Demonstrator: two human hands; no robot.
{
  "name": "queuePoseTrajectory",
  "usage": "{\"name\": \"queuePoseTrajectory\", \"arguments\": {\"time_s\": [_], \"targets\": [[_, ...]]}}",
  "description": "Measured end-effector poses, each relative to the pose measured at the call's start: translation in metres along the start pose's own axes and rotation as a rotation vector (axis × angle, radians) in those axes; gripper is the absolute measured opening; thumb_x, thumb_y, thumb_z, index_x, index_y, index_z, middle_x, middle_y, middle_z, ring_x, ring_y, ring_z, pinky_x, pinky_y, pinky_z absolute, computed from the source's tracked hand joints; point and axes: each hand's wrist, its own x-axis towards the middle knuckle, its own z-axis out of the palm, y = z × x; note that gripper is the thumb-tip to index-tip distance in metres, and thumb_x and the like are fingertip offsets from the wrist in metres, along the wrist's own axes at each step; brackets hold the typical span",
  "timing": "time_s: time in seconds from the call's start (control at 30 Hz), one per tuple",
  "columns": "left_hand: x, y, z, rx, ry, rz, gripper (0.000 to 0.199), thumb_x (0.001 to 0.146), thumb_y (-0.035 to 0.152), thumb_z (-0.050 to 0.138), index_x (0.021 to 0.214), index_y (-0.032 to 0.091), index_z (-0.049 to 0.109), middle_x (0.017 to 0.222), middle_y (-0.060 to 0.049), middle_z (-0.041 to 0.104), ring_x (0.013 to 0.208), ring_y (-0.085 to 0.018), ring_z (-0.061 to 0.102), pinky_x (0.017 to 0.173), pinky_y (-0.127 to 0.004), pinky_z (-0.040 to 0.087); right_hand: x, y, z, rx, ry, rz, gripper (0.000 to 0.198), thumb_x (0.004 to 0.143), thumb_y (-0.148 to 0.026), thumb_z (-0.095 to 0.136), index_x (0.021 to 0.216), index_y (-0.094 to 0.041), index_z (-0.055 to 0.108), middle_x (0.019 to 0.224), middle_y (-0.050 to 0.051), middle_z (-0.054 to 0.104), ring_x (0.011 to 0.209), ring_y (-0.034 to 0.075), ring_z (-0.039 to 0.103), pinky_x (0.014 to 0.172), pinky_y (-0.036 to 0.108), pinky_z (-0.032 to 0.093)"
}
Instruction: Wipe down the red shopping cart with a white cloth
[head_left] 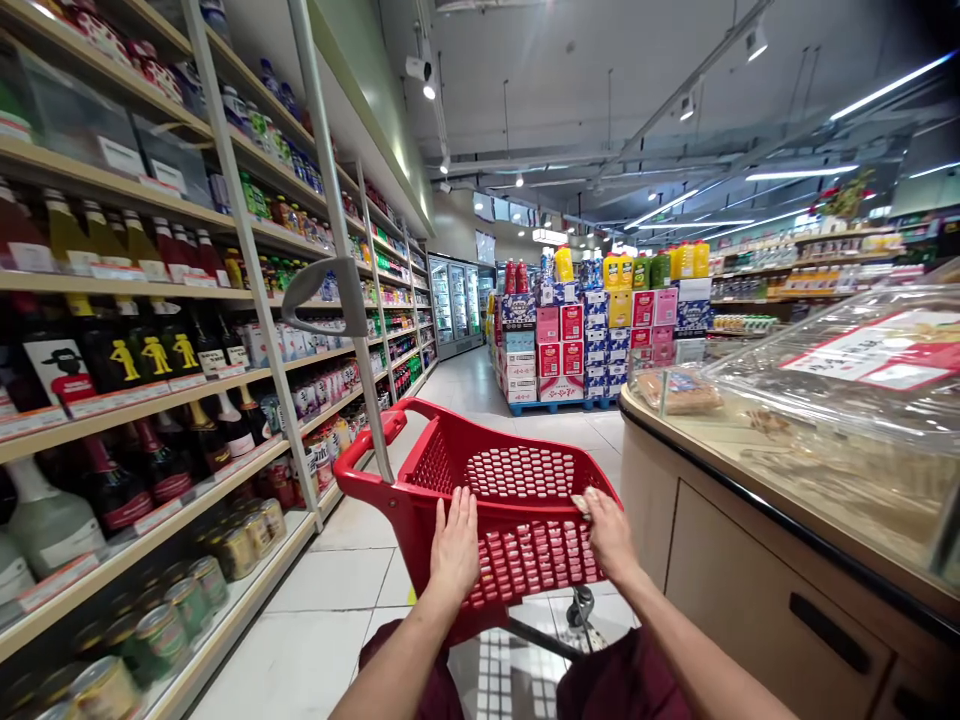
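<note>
A red plastic shopping cart (439, 515) with honeycomb holes in its walls stands right in front of me. A tall grey pole with a grey loop handle (326, 297) rises at its left end. My left hand (456, 548) lies flat on the cart's near side, fingers stretched up to the rim and holding nothing. At the right part of the same rim, my right hand (609, 530) is closed on a small crumpled whitish cloth (580, 504), which looks like a wipe; much of it is hidden by the fingers. A cart wheel (580, 607) shows below.
Shelves of bottles and cans (142, 390) line the left side. On the right is a wooden counter (712, 560) with a clear plastic cover (840, 370) and packaged food (679, 388). Stacked drink cartons (562, 350) stand ahead, with glass-door fridges (454, 300) behind.
</note>
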Motion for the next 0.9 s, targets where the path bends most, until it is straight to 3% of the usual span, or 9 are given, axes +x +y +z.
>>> {"name": "queuePoseTrajectory", "arguments": {"time_s": [0.1,0.17,0.3,0.37,0.5,0.57,0.7,0.77,0.9], "targets": [[-0.001,-0.003,-0.001,0.001,0.007,0.013,0.063,0.073,0.018,0.035,0.134,0.006,0.021,0.143,-0.011,0.015,0.132,-0.022,0.007,0.107,-0.045,0.008,-0.002,-0.030,0.010,0.057,-0.063,-0.196,0.055,0.070,0.000,0.030,0.114,-0.022,0.054,0.124,0.002,0.051,0.117,0.015,0.041,0.098,0.033,0.033],[-0.003,-0.005,0.001,-0.001,0.027,0.028,0.063,0.073,0.017,0.035,0.134,0.006,0.021,0.143,-0.010,0.016,0.132,-0.022,0.007,0.107,-0.044,0.008,-0.003,-0.031,0.010,0.075,-0.088,-0.275,0.053,0.072,-0.001,0.029,0.115,-0.022,0.053,0.126,0.003,0.049,0.117,0.016,0.041,0.098,0.036,0.033],[-0.005,-0.004,0.005,-0.015,0.040,0.028,0.064,0.073,0.016,0.036,0.134,0.007,0.020,0.143,-0.011,0.015,0.132,-0.022,0.007,0.107,-0.044,0.009,-0.002,-0.001,0.003,0.001,0.002,-0.078,0.047,0.077,-0.006,0.028,0.113,-0.016,0.055,0.122,0.011,0.051,0.115,0.023,0.043,0.094,0.044,0.035],[-0.005,-0.003,0.004,-0.018,0.033,0.018,0.064,0.073,0.017,0.036,0.134,0.006,0.021,0.143,-0.012,0.016,0.132,-0.022,0.007,0.107,-0.044,0.009,-0.002,-0.008,0.006,-0.006,0.032,-0.021,0.046,0.076,-0.005,0.028,0.112,-0.013,0.056,0.121,0.014,0.051,0.115,0.024,0.043,0.095,0.045,0.034],[-0.007,-0.011,0.000,0.000,0.040,0.063,0.065,0.071,0.017,0.038,0.134,0.007,0.022,0.143,-0.010,0.018,0.132,-0.021,0.006,0.107,-0.044,0.007,-0.003,-0.067,0.021,0.155,-0.006,-0.245,0.051,0.073,0.000,0.029,0.114,-0.017,0.055,0.121,0.009,0.052,0.116,0.020,0.043,0.098,0.042,0.033],[-0.009,-0.018,-0.001,0.012,0.048,0.062,0.066,0.071,0.017,0.038,0.134,0.007,0.022,0.143,-0.010,0.018,0.132,-0.021,0.007,0.107,-0.044,0.007,-0.003,-0.078,0.022,0.211,-0.021,-0.344,0.052,0.073,0.000,0.031,0.115,-0.022,0.054,0.123,0.005,0.052,0.116,0.018,0.043,0.097,0.040,0.035],[-0.013,-0.024,0.002,0.004,0.073,0.040,0.063,0.073,0.016,0.036,0.134,0.006,0.023,0.143,-0.011,0.018,0.132,-0.022,0.009,0.107,-0.045,0.007,-0.001,-0.046,0.011,0.135,0.031,-0.184,0.048,0.075,-0.004,0.031,0.111,-0.021,0.057,0.119,0.007,0.054,0.114,0.021,0.045,0.095,0.043,0.036],[-0.014,-0.023,0.002,-0.011,0.080,0.034,0.062,0.073,0.017,0.035,0.133,0.005,0.023,0.142,-0.012,0.019,0.132,-0.022,0.010,0.107,-0.045,0.008,-0.001,-0.042,0.011,0.115,0.055,-0.113,0.046,0.076,-0.004,0.030,0.110,-0.017,0.058,0.117,0.011,0.055,0.113,0.024,0.045,0.094,0.045,0.036],[-0.013,-0.027,-0.002,-0.016,0.068,0.046,0.062,0.072,0.016,0.036,0.132,0.006,0.026,0.142,-0.012,0.021,0.132,-0.022,0.011,0.107,-0.045,0.008,-0.003,-0.097,0.025,0.205,-0.002,-0.273,0.047,0.077,-0.003,0.031,0.114,-0.019,0.055,0.120,0.008,0.053,0.114,0.020,0.045,0.095,0.040,0.037]]}}
